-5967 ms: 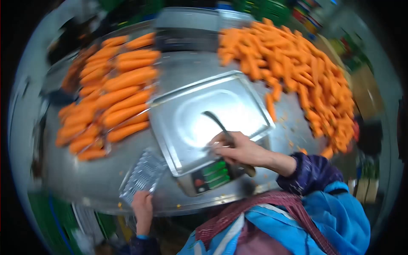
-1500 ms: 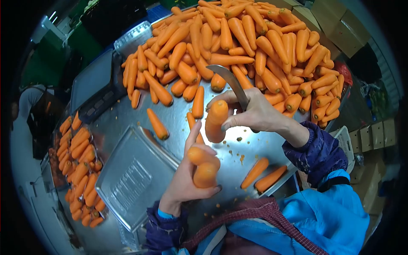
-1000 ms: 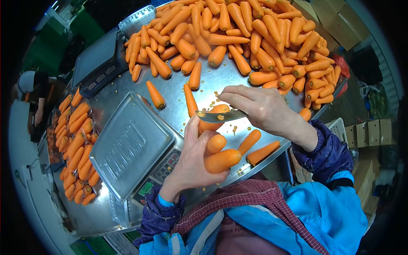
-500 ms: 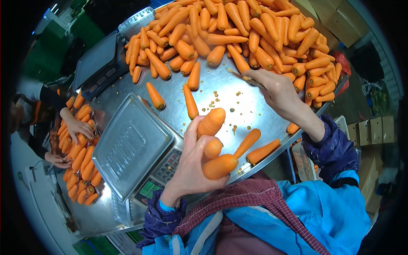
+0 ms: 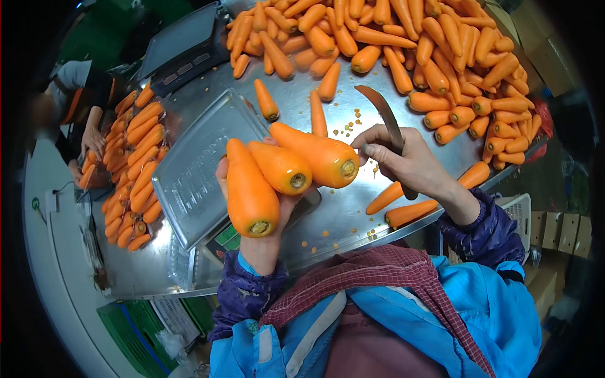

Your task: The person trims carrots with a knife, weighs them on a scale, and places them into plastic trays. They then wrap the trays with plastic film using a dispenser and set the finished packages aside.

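Note:
My left hand (image 5: 285, 211) cradles three carrots, mostly hidden beneath them. One carrot (image 5: 249, 189) lies at the left, another carrot (image 5: 280, 167) in the middle, and a third carrot (image 5: 315, 154) reaches right. Their thick stem ends point towards me. Closed round a knife (image 5: 382, 108) with a curved, brownish blade, my right hand (image 5: 409, 160) is just right of the third carrot's stem end. The blade points up and away from me. Two loose carrots (image 5: 409, 213) rest on the metal table (image 5: 334, 230) below my right hand.
A big heap of carrots (image 5: 454, 57) covers the table's far side. A scale with a metal tray (image 5: 189, 170) stands left of my left hand, and a dark scale (image 5: 183, 47) behind it. Another person's hand (image 5: 93, 142) is beside bagged carrots (image 5: 135, 170). Small trimmings (image 5: 324, 233) dot the table.
My left hand has turned the three carrots so their stem ends face me. My right hand has come back from near the heap with the knife, close to them. The view has shifted.

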Demonstrator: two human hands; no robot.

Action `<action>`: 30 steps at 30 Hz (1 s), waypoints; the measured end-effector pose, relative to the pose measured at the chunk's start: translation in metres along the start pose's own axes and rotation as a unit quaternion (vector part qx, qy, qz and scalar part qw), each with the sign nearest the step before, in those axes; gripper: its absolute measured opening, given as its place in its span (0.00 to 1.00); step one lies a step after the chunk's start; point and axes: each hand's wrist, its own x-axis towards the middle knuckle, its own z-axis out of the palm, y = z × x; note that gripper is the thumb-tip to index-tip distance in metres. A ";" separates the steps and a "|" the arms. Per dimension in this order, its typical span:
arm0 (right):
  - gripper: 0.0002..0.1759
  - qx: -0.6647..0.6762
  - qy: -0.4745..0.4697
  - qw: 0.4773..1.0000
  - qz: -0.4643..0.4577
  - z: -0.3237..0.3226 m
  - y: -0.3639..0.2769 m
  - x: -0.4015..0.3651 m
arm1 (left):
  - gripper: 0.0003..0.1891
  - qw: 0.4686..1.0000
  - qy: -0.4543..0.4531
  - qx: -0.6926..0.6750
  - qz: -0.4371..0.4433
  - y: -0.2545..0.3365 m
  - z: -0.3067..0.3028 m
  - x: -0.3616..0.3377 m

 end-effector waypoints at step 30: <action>0.24 -0.187 0.318 0.923 -0.108 -0.051 0.001 -0.105 | 0.28 0.968 -0.014 0.060 -0.243 -0.092 0.004 0.017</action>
